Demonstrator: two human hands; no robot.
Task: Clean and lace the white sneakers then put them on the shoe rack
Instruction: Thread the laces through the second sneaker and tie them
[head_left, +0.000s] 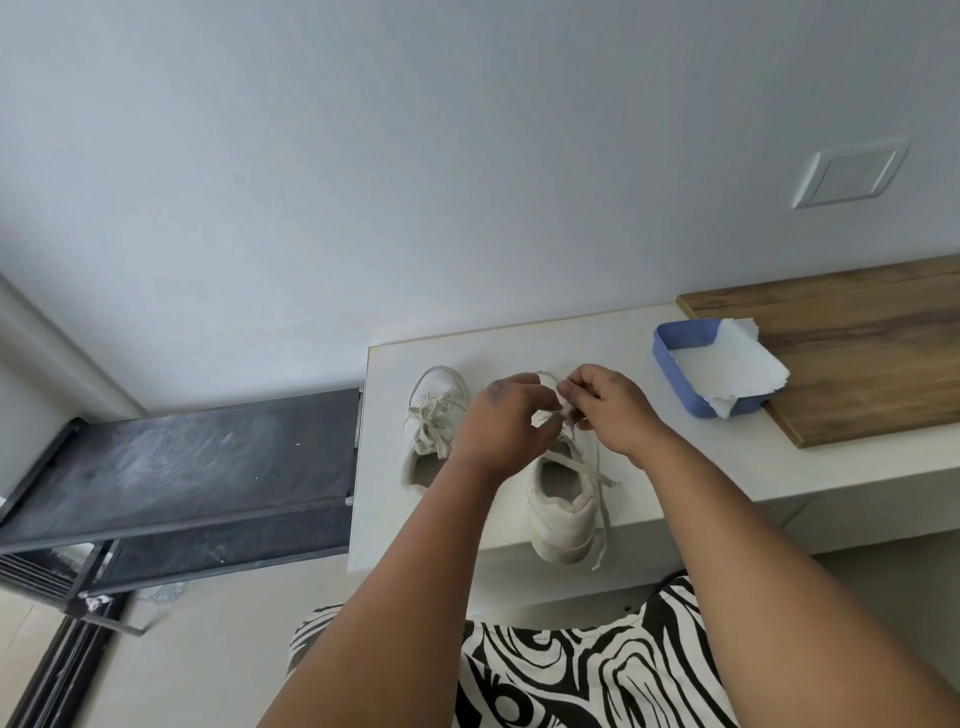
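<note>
From the head camera, two white sneakers stand side by side on the white table (675, 467), toes toward the wall. The left sneaker (434, 431) already carries a tied bow, so by the look of it that one is laced. The right sneaker (563, 499), its heel at the table's near edge, is the one in hand: the left hand (501, 421) and the right hand (605, 402) meet just above its tongue, each grip pinched closed on a strand of the lace (602, 488), whose loose ends trail over the shoe's right side. The lacing of this shoe seems close to its finish, the knot not yet made. A blue tray (675, 364) with torn paper (737, 364) sits to the right, partly on a wooden board (857, 364). The dark shoe rack (197, 462) beside the table holds no sneakers yet. No brand or writing can be read anywhere
</note>
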